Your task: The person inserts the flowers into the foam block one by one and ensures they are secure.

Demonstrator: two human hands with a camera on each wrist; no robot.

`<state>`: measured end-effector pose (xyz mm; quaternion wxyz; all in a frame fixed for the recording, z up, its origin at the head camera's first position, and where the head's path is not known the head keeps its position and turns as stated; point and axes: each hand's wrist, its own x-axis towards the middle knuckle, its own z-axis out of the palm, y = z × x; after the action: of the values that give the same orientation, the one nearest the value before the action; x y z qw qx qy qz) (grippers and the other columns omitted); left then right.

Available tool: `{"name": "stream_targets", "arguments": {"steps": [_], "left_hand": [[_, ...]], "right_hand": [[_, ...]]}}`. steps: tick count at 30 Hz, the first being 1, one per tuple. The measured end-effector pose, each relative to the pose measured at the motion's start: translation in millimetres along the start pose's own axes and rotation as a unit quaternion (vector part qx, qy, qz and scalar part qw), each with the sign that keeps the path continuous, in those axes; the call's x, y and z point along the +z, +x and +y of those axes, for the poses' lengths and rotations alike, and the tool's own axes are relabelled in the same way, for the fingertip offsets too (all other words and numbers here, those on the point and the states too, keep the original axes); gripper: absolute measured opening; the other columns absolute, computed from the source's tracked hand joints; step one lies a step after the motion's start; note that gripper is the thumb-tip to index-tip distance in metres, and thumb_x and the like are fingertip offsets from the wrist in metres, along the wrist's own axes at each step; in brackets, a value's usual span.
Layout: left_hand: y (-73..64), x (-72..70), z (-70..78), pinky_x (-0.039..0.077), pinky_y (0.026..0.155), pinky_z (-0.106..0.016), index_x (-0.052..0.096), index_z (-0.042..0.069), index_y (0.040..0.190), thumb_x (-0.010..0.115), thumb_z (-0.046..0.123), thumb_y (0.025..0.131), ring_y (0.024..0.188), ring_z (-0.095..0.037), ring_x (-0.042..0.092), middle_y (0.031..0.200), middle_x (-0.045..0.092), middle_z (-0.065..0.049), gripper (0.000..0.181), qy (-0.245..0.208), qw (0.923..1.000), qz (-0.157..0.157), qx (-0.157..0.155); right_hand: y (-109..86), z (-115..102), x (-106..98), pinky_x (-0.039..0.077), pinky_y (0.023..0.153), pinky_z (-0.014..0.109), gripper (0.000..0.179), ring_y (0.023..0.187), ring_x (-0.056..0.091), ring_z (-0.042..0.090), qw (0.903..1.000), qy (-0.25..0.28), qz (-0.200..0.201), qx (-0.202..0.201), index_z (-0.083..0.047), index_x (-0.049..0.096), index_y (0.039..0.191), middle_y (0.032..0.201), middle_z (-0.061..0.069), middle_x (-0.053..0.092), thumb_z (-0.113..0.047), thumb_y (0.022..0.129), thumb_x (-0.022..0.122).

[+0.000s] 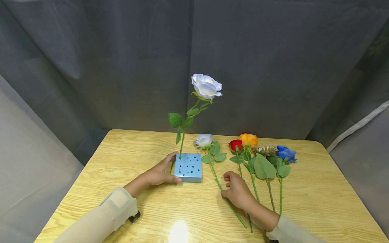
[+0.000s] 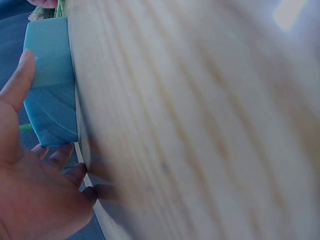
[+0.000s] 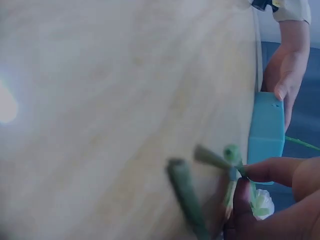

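Note:
A pale blue block (image 1: 188,168) pierced with small holes sits on the table. My left hand (image 1: 159,172) holds its left side, thumb on the near face and fingers behind. One white rose (image 1: 206,87) stands in the block, leaning right. Another white rose (image 1: 204,140) lies right of the block, its stem running toward me. My right hand (image 1: 238,191) is at the lower part of that stem; in the right wrist view the thumb and forefinger (image 3: 243,197) pinch it. Right of this hand lie a red rose (image 1: 235,145) and an orange flower (image 1: 248,139).
A beige flower (image 1: 266,150) and a blue rose (image 1: 286,153) lie farther right, with broad green leaves (image 1: 263,166). Several stems run close together beneath and beside the right forearm. A dark grey curtain (image 1: 136,67) hangs behind the wooden table (image 1: 130,145).

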<state>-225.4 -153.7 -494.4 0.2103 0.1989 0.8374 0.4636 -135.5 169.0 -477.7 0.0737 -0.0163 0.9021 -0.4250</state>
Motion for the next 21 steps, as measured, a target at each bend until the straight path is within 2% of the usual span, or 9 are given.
{"name": "stream_targets", "arguments": {"steps": [6, 11, 15, 18, 21], "left_hand": [[-0.7, -0.1, -0.6, 0.016, 0.123, -0.063, 0.009, 0.019, 0.167, 0.088, 0.035, 0.084, 0.158, -0.036, 0.009, 0.172, 0.014, -0.014, 0.116, -0.007, 1.0000, -0.001, -0.002], [-1.4, 0.4, -1.2, 0.017, 0.123, -0.063, 0.009, 0.020, 0.167, 0.088, 0.036, 0.084, 0.158, -0.037, 0.010, 0.172, 0.014, -0.014, 0.116, -0.006, 1.0000, -0.001, -0.002], [-1.3, 0.6, -0.3, 0.017, 0.123, -0.063, 0.009, 0.019, 0.167, 0.087, 0.035, 0.084, 0.158, -0.037, 0.010, 0.171, 0.015, -0.015, 0.115, -0.001, 1.0000, 0.000, 0.000], [-1.1, 0.3, 0.9, 0.017, 0.123, -0.063, 0.009, 0.019, 0.167, 0.087, 0.035, 0.085, 0.158, -0.037, 0.011, 0.171, 0.015, -0.015, 0.115, 0.004, 1.0000, 0.001, 0.000], [-0.8, 0.0, 1.4, 0.017, 0.123, -0.063, 0.009, 0.019, 0.167, 0.087, 0.036, 0.085, 0.158, -0.037, 0.011, 0.171, 0.016, -0.015, 0.115, 0.007, 1.0000, 0.002, -0.002]], "right_hand": [[7.5, -6, -8, 0.056, 0.077, 0.038, 0.047, 0.100, 0.063, 0.028, 0.9972, 0.053, -0.043, 0.031, 0.010, 0.059, 0.127, 0.116, 0.017, 0.065, 0.006, 0.084, 0.075], [10.8, -5, -10, 0.057, 0.075, 0.037, 0.036, 0.092, 0.064, 0.025, 0.9877, 0.122, -0.082, 0.054, 0.011, 0.063, 0.123, 0.108, 0.017, 0.066, 0.007, 0.087, 0.069], [12.4, -3, -10, 0.059, 0.078, 0.036, 0.037, 0.094, 0.068, 0.024, 0.9784, 0.167, -0.104, 0.063, 0.014, 0.061, 0.124, 0.106, 0.019, 0.069, 0.009, 0.088, 0.068], [13.0, -5, -13, 0.058, 0.072, 0.033, 0.042, 0.092, 0.070, 0.022, 0.9626, 0.222, -0.135, 0.077, 0.016, 0.055, 0.130, 0.108, 0.019, 0.070, 0.007, 0.091, 0.067], [12.6, -6, -19, 0.059, 0.069, 0.032, 0.050, 0.088, 0.071, 0.019, 0.9376, 0.284, -0.175, 0.097, 0.015, 0.046, 0.140, 0.113, 0.017, 0.068, 0.004, 0.095, 0.066]]}}
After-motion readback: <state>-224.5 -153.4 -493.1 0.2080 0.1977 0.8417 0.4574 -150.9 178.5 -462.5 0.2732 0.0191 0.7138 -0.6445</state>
